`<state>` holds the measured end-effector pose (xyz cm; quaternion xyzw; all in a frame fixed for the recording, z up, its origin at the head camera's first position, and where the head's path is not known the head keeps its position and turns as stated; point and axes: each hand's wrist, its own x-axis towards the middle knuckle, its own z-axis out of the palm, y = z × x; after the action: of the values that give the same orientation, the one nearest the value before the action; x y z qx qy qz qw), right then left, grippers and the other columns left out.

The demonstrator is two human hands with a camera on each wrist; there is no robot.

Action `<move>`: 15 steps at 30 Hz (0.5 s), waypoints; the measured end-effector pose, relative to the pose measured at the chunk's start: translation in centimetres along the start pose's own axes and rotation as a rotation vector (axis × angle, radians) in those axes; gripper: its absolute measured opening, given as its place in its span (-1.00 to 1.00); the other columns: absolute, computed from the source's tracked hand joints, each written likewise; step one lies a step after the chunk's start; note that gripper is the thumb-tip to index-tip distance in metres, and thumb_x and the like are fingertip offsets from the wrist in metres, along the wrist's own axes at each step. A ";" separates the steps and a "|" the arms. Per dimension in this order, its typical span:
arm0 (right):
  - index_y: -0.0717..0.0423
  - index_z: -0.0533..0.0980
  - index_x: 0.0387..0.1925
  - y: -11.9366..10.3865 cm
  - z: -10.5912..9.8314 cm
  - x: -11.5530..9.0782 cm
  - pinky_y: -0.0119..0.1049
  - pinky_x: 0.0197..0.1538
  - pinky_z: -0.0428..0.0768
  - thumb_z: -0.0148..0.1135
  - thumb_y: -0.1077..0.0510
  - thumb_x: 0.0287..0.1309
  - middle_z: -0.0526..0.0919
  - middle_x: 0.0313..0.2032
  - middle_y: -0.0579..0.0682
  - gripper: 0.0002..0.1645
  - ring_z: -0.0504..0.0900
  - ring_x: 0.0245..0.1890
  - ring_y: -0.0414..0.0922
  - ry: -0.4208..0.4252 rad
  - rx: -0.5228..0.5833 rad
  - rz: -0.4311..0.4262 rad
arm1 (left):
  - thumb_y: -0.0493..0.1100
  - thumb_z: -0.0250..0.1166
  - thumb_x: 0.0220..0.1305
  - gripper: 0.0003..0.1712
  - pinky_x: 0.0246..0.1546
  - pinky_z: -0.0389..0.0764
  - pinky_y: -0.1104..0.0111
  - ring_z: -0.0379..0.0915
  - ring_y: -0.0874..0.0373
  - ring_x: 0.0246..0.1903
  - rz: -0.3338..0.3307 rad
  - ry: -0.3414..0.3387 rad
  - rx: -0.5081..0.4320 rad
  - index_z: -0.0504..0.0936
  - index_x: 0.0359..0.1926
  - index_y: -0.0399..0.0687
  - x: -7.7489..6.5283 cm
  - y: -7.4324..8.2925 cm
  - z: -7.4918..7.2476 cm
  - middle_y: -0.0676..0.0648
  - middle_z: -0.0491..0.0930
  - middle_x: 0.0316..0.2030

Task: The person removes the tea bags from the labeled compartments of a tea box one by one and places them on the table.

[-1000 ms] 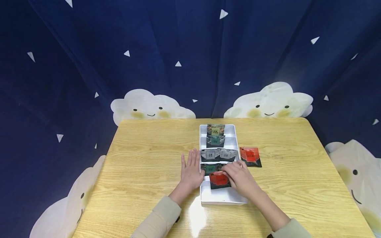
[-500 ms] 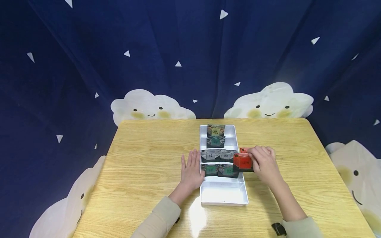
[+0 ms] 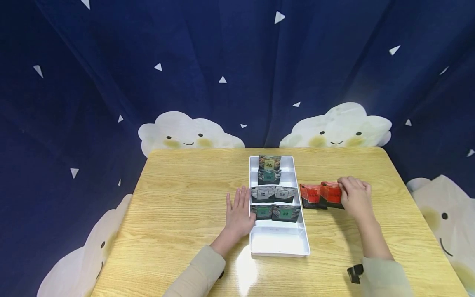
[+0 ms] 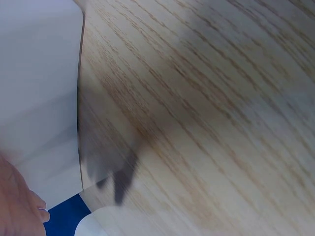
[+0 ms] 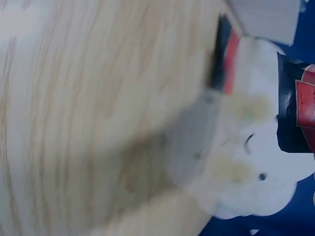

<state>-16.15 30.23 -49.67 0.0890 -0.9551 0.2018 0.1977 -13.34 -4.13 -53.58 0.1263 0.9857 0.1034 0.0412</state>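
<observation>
My left hand [image 3: 238, 214] lies with straight fingers along the left side of a white divided tray [image 3: 279, 241]. The left wrist view shows part of that hand [image 4: 19, 201] against the tray's white wall [image 4: 39, 88]. To the right of the tray, my right hand [image 3: 357, 198] pinches the right edge of a red and black packet [image 3: 331, 194]. In the right wrist view this packet [image 5: 298, 105] stands off the tabletop. A second red and black packet [image 3: 312, 195] lies on the table between the held one and the tray. The right fingertips are partly hidden.
Inside the tray are two green-labelled packets [image 3: 285, 213], two grey ones [image 3: 262, 193], a teal-labelled packet [image 3: 269, 177] and a yellow-labelled one [image 3: 269, 162] at the far end. The wooden table [image 3: 193, 181] meets a dark blue curtain [image 3: 237, 95] behind.
My right hand has lifted the red and black packet out of the tray's near part and carried it right, past the second red packet. My left hand stays put.
</observation>
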 end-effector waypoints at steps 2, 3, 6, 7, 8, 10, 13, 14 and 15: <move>0.17 0.41 -0.31 1.2 0.3 0.0 0.16 -0.03 0.13 0.03 0.36 0.12 0.49 -0.36 0.15 -0.91 0.40 -0.21 0.19 -0.020 -0.016 0.014 | 0.02 -0.13 0.19 -0.17 0.30 -0.39 -0.02 -0.33 -0.02 0.39 0.003 0.003 -0.003 -0.17 0.42 -0.16 0.0 0.0 0.0 -0.16 -0.17 0.41; 0.17 0.41 -0.31 1.7 0.4 0.0 0.16 -0.03 0.13 0.02 0.35 0.13 0.49 -0.35 0.15 -0.91 0.40 -0.20 0.19 -0.033 -0.023 0.025 | 0.02 -0.13 0.20 -0.17 0.30 -0.40 -0.02 -0.33 -0.02 0.39 0.003 0.001 -0.004 -0.18 0.42 -0.16 0.0 0.0 0.0 -0.16 -0.18 0.41; 0.16 0.40 -0.27 3.1 0.9 0.1 0.16 -0.03 0.13 -0.02 0.30 0.19 0.48 -0.33 0.16 -0.92 0.40 -0.18 0.20 -0.081 -0.055 0.066 | 0.03 -0.13 0.20 -0.16 0.30 -0.42 -0.01 -0.34 -0.02 0.39 -0.001 -0.007 -0.001 -0.20 0.42 -0.15 0.1 0.0 0.1 -0.15 -0.20 0.42; 0.15 0.40 -0.25 3.6 1.0 0.2 0.16 -0.03 0.12 -0.04 0.29 0.21 0.48 -0.32 0.16 -0.91 0.39 -0.17 0.21 -0.105 -0.065 0.081 | 0.03 -0.14 0.21 -0.16 0.30 -0.43 0.00 -0.34 -0.01 0.39 -0.003 -0.009 0.002 -0.21 0.42 -0.14 0.1 0.0 0.1 -0.14 -0.20 0.42; 0.15 0.40 -0.24 4.0 1.2 0.3 0.16 -0.04 0.11 -0.05 0.28 0.23 0.47 -0.31 0.17 -0.90 0.38 -0.16 0.21 -0.126 -0.072 0.095 | 0.03 -0.14 0.21 -0.16 0.30 -0.43 0.00 -0.35 -0.01 0.39 -0.005 -0.013 0.006 -0.22 0.42 -0.14 0.1 0.0 0.1 -0.14 -0.21 0.42; 0.13 0.39 -0.22 4.7 1.5 0.5 0.16 -0.04 0.10 -0.09 0.25 0.26 0.47 -0.28 0.17 -0.88 0.38 -0.14 0.21 -0.166 -0.088 0.120 | 0.04 -0.14 0.21 -0.16 0.30 -0.44 0.00 -0.34 -0.01 0.39 -0.006 -0.014 0.009 -0.22 0.42 -0.14 0.2 -0.1 0.2 -0.14 -0.21 0.42; 0.13 0.38 -0.21 5.7 2.4 0.6 0.18 -0.04 0.08 -0.15 0.21 0.30 0.46 -0.27 0.18 -0.85 0.36 -0.13 0.21 -0.222 -0.108 0.152 | 0.03 -0.14 0.21 -0.16 0.30 -0.44 0.00 -0.34 -0.02 0.39 -0.005 -0.015 0.006 -0.23 0.42 -0.13 0.2 -0.1 0.4 -0.13 -0.23 0.42; 0.13 0.38 -0.19 6.0 2.7 0.6 0.19 -0.03 0.08 -0.17 0.19 0.31 0.45 -0.26 0.18 -0.82 0.35 -0.12 0.22 -0.236 -0.116 0.165 | 0.04 -0.13 0.21 -0.16 0.30 -0.44 0.00 -0.34 -0.02 0.39 -0.005 -0.015 0.003 -0.23 0.42 -0.13 0.2 -0.1 0.4 -0.13 -0.23 0.42; 0.13 0.38 -0.18 6.3 3.1 0.6 0.20 -0.02 0.07 -0.18 0.17 0.33 0.45 -0.26 0.19 -0.81 0.35 -0.12 0.22 -0.247 -0.126 0.177 | 0.04 -0.13 0.21 -0.15 0.29 -0.45 0.00 -0.34 -0.02 0.39 -0.006 -0.015 0.001 -0.23 0.43 -0.13 0.2 -0.1 0.4 -0.13 -0.23 0.42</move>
<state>-19.35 34.59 -54.25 0.0160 -0.9870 0.1459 0.0651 -13.50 -4.11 -54.04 0.1244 0.9858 0.1020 0.0490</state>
